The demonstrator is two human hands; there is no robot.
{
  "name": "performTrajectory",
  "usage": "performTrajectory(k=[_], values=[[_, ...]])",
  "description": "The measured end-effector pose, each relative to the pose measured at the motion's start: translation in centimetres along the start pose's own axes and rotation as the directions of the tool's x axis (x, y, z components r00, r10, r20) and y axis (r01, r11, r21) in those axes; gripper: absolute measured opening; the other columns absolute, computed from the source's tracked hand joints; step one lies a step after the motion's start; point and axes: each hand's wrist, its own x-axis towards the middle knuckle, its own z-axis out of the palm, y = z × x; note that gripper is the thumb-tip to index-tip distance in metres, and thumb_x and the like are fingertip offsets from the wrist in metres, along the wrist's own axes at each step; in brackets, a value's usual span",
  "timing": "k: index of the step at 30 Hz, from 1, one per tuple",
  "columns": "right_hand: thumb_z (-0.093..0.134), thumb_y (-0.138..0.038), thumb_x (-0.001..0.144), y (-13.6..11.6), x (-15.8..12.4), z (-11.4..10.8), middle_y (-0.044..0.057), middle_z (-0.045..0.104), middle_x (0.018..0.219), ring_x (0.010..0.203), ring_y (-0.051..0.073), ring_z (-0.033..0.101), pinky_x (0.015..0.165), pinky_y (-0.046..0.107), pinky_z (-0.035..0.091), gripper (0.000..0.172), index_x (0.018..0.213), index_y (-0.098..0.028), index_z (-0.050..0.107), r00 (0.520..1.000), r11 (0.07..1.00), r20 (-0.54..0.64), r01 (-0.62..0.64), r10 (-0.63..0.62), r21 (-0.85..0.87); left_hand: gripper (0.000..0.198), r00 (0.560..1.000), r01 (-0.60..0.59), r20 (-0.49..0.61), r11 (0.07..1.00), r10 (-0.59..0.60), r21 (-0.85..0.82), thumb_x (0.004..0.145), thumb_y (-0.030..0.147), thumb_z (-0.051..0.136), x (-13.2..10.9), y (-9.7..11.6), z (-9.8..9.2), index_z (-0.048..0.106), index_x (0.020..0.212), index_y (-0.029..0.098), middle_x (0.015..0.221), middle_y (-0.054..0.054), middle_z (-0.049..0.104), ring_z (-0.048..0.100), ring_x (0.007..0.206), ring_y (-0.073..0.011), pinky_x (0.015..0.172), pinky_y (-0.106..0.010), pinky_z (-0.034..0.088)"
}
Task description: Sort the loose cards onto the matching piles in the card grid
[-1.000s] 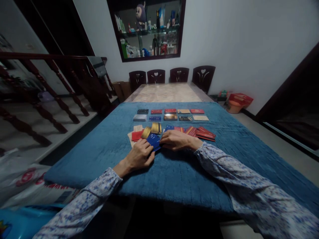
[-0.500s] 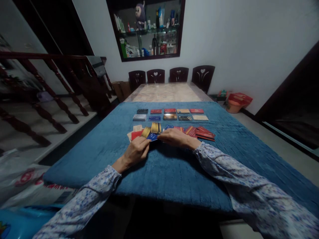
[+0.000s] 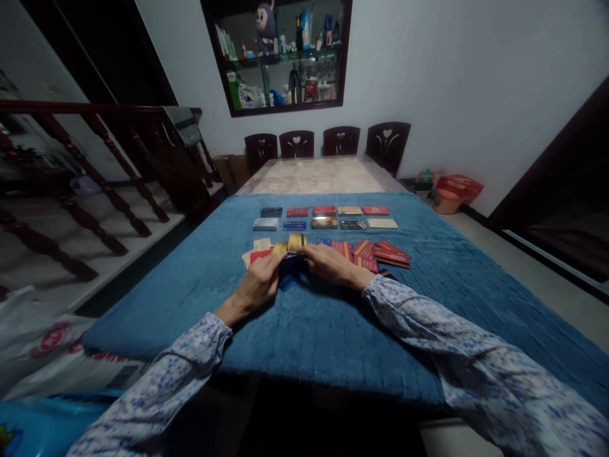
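My left hand (image 3: 259, 278) is closed, thumb and fingers pinched at the left end of a dark blue card (image 3: 294, 260). My right hand (image 3: 330, 264) pinches the same card from the right, so it is held up between both hands, its face in shadow. Beneath it, another blue card (image 3: 287, 282) lies on the blue cloth. Gold cards (image 3: 297, 241), a red card (image 3: 261, 254) and pale cards (image 3: 262, 244) lie loosely just beyond my left hand. Red and purple cards (image 3: 365, 255) spread out beyond my right hand, next to overlapping red cards (image 3: 392, 254).
Two rows of cards lie farther back, among them a black card (image 3: 271, 212) and a cream card (image 3: 382, 224). The blue cloth (image 3: 190, 266) covers the near part of the table (image 3: 323, 174). Chairs (image 3: 388, 143) stand behind it. Plastic bags (image 3: 52, 346) are at the lower left.
The blue card between my hands has tilted and its face is darker now. A second blue card shows beneath it. My right hand has shifted slightly left.
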Motion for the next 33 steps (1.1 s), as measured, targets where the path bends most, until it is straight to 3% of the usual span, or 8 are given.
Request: performTrajectory(k=[5,11,19,27,33], values=[[0.048,-0.006,0.095,0.1,-0.2,0.6,0.013,0.068,0.110,0.088,0.020,0.065,0.080,0.034,0.052,0.041,0.133,-0.017,0.060,1.000,1.000,-0.019,0.015,-0.016,-0.024,0.046,0.997,0.066,0.053,0.998,-0.065,-0.012,0.095,0.010,0.045,-0.1,-0.1,0.0,0.056,0.139,0.015,0.112,-0.014,0.074,0.071,0.100,-0.0252,0.091,-0.043,0.059],[0.045,-0.006,0.095,0.3,-0.5,1.5,0.018,0.063,0.127,0.102,0.023,0.064,0.085,0.039,0.055,0.046,0.139,-0.017,0.055,0.993,0.996,-0.087,0.083,-0.085,-0.025,0.053,0.983,0.134,0.121,0.991,-0.135,0.014,0.096,0.014,0.045,-0.4,-0.4,0.5,0.048,0.148,0.013,0.116,-0.017,0.072,0.069,0.102,-0.0274,0.094,-0.048,0.057],[0.059,-0.008,0.089,0.1,-0.7,1.2,0.026,0.055,0.141,0.127,0.033,0.057,0.098,0.053,0.054,0.060,0.148,-0.012,0.049,0.997,0.996,0.029,0.064,-0.066,0.060,0.057,0.973,0.176,0.147,0.984,-0.178,0.023,0.093,0.016,0.049,-0.4,-0.4,0.8,0.047,0.150,0.013,0.114,-0.017,0.069,0.067,0.102,-0.0273,0.094,-0.047,0.056],[0.065,-0.011,0.088,0.4,-0.5,0.8,0.029,0.052,0.146,0.131,0.037,0.054,0.100,0.060,0.052,0.065,0.150,-0.010,0.046,0.993,0.996,0.106,0.049,-0.057,0.078,0.059,0.970,0.204,0.141,0.978,-0.197,-0.041,0.092,0.017,0.050,-0.1,-0.1,0.5,0.045,0.151,0.011,0.123,-0.020,0.068,0.066,0.110,-0.0299,0.099,-0.050,0.054],[0.066,-0.012,0.089,0.9,-0.5,1.1,0.025,0.056,0.143,0.129,0.034,0.056,0.100,0.056,0.052,0.067,0.152,-0.015,0.046,0.993,0.997,0.102,0.046,-0.052,0.067,0.064,0.973,0.198,0.135,0.978,-0.188,-0.067,0.090,0.023,0.059,0.1,0.0,0.1,0.043,0.151,0.014,0.131,-0.019,0.066,0.063,0.122,-0.0326,0.105,-0.053,0.050]])
